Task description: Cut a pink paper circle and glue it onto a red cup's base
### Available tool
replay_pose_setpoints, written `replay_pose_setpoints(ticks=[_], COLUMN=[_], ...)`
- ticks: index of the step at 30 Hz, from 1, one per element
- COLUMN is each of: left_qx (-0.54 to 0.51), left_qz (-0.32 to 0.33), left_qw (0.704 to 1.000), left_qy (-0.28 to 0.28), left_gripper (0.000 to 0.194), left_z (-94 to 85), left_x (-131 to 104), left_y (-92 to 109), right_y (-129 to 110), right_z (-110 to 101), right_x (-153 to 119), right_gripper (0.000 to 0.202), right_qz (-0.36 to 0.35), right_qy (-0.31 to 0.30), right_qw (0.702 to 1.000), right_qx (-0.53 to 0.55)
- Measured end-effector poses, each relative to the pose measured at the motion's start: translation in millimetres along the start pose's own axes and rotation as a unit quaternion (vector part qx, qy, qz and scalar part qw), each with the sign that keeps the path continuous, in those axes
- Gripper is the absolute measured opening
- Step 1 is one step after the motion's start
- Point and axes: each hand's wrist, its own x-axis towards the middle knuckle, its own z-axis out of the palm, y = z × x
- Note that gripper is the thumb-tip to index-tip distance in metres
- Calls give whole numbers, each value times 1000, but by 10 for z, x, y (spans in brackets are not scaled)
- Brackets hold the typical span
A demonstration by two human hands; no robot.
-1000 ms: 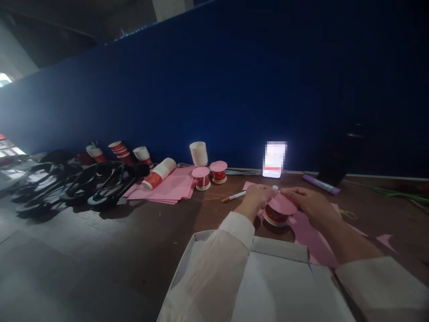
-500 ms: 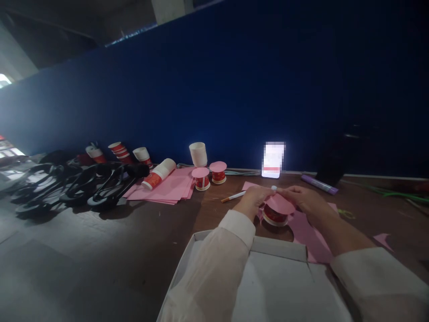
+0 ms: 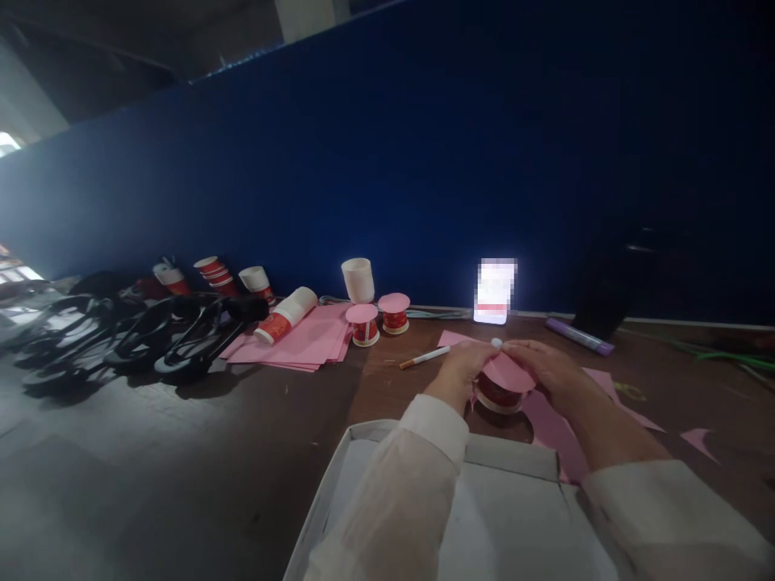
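A round pink paper disc (image 3: 508, 373) lies over a cut-down red paper cup (image 3: 497, 397) with a white rim, in front of me at centre right. My left hand (image 3: 465, 367) is closed on the disc's left edge, its fingers partly hidden behind the paper. From the other side, my right hand (image 3: 538, 367) bends its fingers over the disc's right edge. Between the fingertips, just past the disc, shows a small white knob (image 3: 496, 343); what it belongs to is hidden. Cut pink paper (image 3: 554, 432) lies beneath the right forearm.
Two disc-topped cups (image 3: 364, 329) stand left of my hands, near a white cup (image 3: 358, 280). Further left are pink sheets (image 3: 303, 351), a lying cup (image 3: 284, 317) and black strapped items (image 3: 194, 335). A pen (image 3: 424, 357), purple marker (image 3: 580, 336), lit phone (image 3: 493, 294) and white box (image 3: 357, 432) surround me.
My right fingers have shifted from near the white knob to lie further along the disc's right edge. Both hands sit slightly lower in view; the disc stays on its cup.
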Motion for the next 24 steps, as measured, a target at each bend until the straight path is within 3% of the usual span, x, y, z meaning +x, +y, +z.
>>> replay_pose_setpoints(ticks=[6,10,15,19,24], left_qx=[26,42,32,46,30], left_qz=[15,-2,6,0,5], left_qw=[999,999,999,999,999], left_qy=[16,-23,1,-27,-19], left_gripper=[8,6,5,3,7], left_z=[-22,-55,-40,-43,-47], left_x=[18,-37,-92,-143,-179], left_y=[-42,7,49,80,88], right_y=[22,-4,-55,-100,-170], right_z=[32,40,51,73,91], right_x=[-45,-88,-129,-151,-179], right_gripper=[22,24,25,28,24], right_qz=[-12,-16,-26,-38,-48], right_qy=[18,22,34,47,64], right_qw=[1000,1000,998,995,990], right_qx=[10,-4,-49,-80,-120])
